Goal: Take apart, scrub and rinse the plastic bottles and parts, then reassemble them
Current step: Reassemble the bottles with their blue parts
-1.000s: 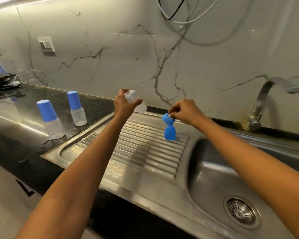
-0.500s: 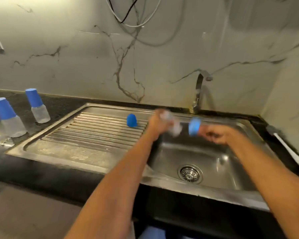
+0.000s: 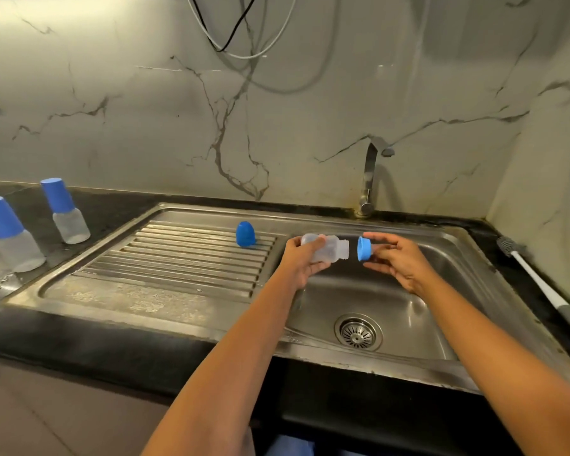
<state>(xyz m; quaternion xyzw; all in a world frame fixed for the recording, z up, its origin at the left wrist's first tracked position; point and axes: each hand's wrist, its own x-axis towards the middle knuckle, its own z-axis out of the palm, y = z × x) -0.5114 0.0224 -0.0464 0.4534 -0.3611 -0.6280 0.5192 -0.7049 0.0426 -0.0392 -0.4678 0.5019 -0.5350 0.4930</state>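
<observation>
My left hand (image 3: 305, 260) grips clear bottle (image 3: 326, 247) sideways over sink (image 3: 441, 258); right hand (image 3: 397, 260) pinches blue collar (image 3: 363, 248), just apart.

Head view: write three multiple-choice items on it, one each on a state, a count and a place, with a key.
1. The clear bottle in the left hand and the blue ring in the right hand are: A screwed together; B both set down; C held apart.
2. How many capped bottles stand on the counter? A one; B two; C four.
3. The loose blue cap stands: A on the drainboard; B on the counter; C in the right hand.
Key: 1 C, a gap shows between neck and ring; 2 B, both wear blue caps at the left; 3 A, it sits on the ribs.
</observation>
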